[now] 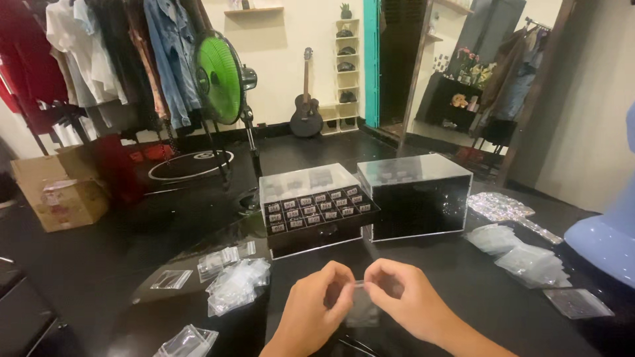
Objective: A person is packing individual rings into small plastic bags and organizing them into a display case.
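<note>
My left hand (pixel 316 305) and my right hand (pixel 405 301) meet low in the middle of the head view, above a dark glossy table (pixel 463 277). Between their fingertips they pinch the top edge of a small clear plastic bag (pixel 362 309), which hangs down between them. Just behind the hands stands a clear-lidded display box (pixel 316 206) with an open drawer holding several rows of small tagged items. A second clear box with a dark inside (pixel 415 196) stands to its right.
Piles of small clear bags lie at the left (pixel 237 283) and right (pixel 522 254) of the table. A shiny silver sheet (pixel 499 206) and a pale blue rounded object (pixel 605 231) sit at the right. Beyond: a green fan (pixel 219 79), clothes rack, cardboard box (pixel 59 192), guitar.
</note>
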